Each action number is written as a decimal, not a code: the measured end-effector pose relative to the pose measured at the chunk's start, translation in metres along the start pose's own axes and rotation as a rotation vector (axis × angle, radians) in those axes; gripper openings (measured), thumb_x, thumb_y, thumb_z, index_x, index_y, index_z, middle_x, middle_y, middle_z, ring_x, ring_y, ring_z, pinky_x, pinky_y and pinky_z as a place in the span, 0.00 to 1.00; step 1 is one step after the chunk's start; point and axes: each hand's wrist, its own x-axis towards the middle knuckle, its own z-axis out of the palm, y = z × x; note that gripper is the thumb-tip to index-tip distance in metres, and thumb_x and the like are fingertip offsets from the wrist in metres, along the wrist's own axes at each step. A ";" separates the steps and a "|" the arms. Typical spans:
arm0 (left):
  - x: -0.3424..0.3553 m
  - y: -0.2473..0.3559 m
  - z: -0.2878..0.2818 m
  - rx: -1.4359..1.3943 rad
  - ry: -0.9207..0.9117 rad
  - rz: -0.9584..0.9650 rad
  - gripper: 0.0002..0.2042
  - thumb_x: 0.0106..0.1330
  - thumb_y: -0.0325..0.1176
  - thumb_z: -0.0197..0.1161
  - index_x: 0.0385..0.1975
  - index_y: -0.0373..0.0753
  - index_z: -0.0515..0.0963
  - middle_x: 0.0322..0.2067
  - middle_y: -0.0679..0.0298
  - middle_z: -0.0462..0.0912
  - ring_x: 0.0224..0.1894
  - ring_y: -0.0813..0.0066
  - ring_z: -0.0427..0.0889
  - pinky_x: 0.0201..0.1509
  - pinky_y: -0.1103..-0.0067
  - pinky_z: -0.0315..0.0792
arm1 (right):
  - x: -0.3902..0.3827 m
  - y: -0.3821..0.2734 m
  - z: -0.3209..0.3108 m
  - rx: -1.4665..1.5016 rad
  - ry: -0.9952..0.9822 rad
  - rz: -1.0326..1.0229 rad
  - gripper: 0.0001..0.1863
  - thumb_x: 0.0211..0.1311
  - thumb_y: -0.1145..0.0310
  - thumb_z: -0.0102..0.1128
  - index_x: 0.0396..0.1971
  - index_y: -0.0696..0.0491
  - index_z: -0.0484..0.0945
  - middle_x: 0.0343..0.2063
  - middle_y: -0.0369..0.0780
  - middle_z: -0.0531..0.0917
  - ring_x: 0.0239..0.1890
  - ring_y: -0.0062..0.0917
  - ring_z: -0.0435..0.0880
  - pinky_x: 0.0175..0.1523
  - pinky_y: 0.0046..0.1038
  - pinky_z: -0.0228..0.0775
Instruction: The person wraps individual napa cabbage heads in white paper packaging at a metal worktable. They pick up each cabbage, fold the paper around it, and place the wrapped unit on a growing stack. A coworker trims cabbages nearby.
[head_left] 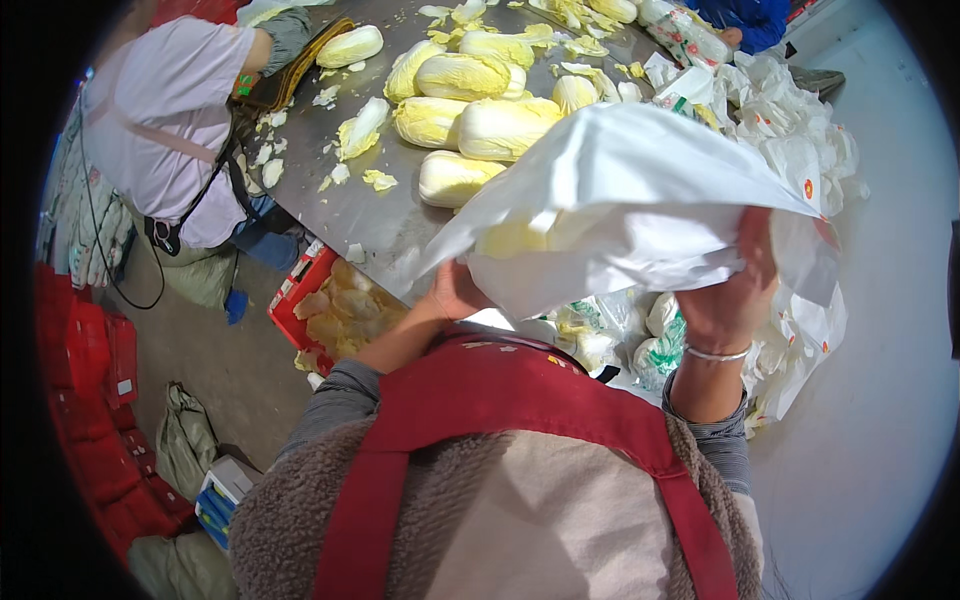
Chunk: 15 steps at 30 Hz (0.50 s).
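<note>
My right hand [730,290] grips a large white wrapping sheet or bag [640,170] at its right side, fingers partly under it. A pale yellow shape, likely a cabbage [515,235], shows dimly inside or behind it. At the sheet's lower left, my left hand [455,290] has its fingers curled, their tips hidden by the white material, so what they hold is unclear. Beyond, several napa cabbages [510,130] and loose leaves [360,130] lie on a metal table [390,225]. Wrapped cabbages [660,355] sit beneath my hands.
A co-worker [165,120] bends at the left; another person's blue sleeve [750,25] is at top right. Crumpled white bags [800,150] pile along the right. A red crate of leaves [295,290] stands below the table's left edge; red crates [85,360] and sacks [185,440] are at left.
</note>
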 end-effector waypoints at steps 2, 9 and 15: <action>0.010 0.001 -0.009 -0.004 0.085 0.026 0.39 0.50 0.65 0.55 0.57 0.44 0.65 0.55 0.62 0.70 0.58 0.61 0.66 0.64 0.61 0.55 | 0.008 0.009 -0.008 -0.107 0.193 0.005 0.23 0.64 0.58 0.48 0.54 0.55 0.66 0.51 0.41 0.73 0.54 0.34 0.71 0.57 0.41 0.64; 0.017 0.014 -0.076 -0.166 0.170 -0.017 0.29 0.56 0.51 0.58 0.57 0.46 0.65 0.57 0.61 0.67 0.60 0.58 0.64 0.62 0.55 0.57 | 0.023 -0.092 -0.016 -0.464 0.358 -0.578 0.33 0.63 0.52 0.47 0.58 0.63 0.59 0.51 0.47 0.73 0.52 0.38 0.72 0.61 0.41 0.61; -0.009 0.033 -0.057 0.077 0.231 0.173 0.32 0.54 0.54 0.57 0.57 0.43 0.65 0.58 0.60 0.67 0.59 0.61 0.65 0.62 0.59 0.57 | -0.017 -0.371 -0.334 -0.235 0.250 -0.709 0.35 0.66 0.51 0.40 0.58 0.69 0.54 0.55 0.52 0.68 0.59 0.42 0.66 0.66 0.40 0.53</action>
